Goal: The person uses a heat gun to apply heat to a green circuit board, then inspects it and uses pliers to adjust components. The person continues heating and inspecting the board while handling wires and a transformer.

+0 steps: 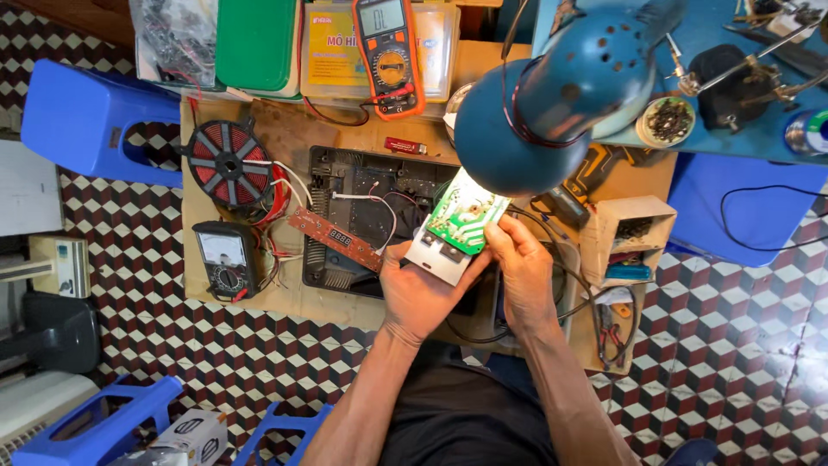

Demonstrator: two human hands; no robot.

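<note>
Head view looking straight down at a brown cardboard-covered desk [259, 298] sitting over a checkered red, white and black tile floor [733, 345]. Both hands are up close together, clamped on a green printed circuit board with a pale grey metal plate on its near end [455, 226]. The left hand [423, 289] cups it from underneath with the thumb along the left edge, and the right hand [522, 267] pinches the right edge with its fingertips, so the board sits tilted, held above the middle of the desk, right under the round blue metal shade of a desk lamp [517, 121]. Beneath and left of the board lies an opened black plastic appliance housing [362, 185] with white and red wires running out of it, and a narrow reddish-brown strip board with a small display [335, 239] rests across its left side. Further left there's a round red and black copper coil [226, 164], and just near of it a black analogue meter with a white dial face [224, 257]. At the far edge an orange and black digital multimeter [390, 53] lies on a clear plastic parts box. To the right, a small open wooden box [628, 233] holds odds and ends, and a blue plastic stool [86, 116] stands off the far left.
</note>
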